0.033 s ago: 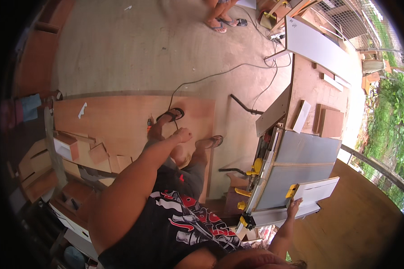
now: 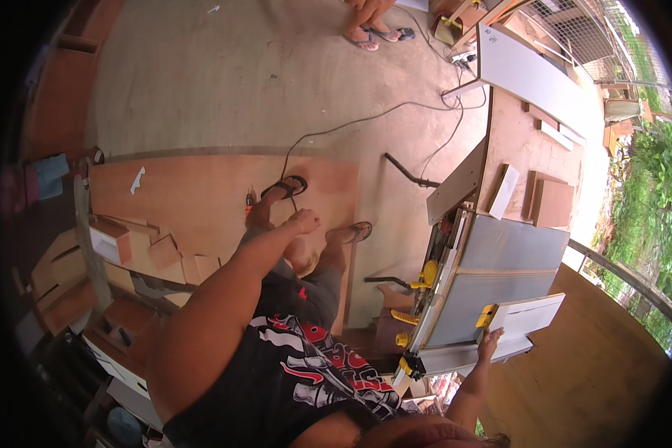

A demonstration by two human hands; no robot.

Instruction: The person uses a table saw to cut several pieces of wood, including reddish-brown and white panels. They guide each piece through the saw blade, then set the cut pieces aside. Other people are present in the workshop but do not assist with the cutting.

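Touching, with the right hand at four o'clock, the left end of a white board stretching lengthwise toward roughly two o'clock; impossible to tell whether clamped or only resting. With the left hand curled closed, well apart near centre.

One wide fisheye view looks steeply down from the person's head, close above a black cloth shirt with red and white print, facing forward to grey concrete floor farther off. It takes in the bare left hand near centre and bare right hand at right.
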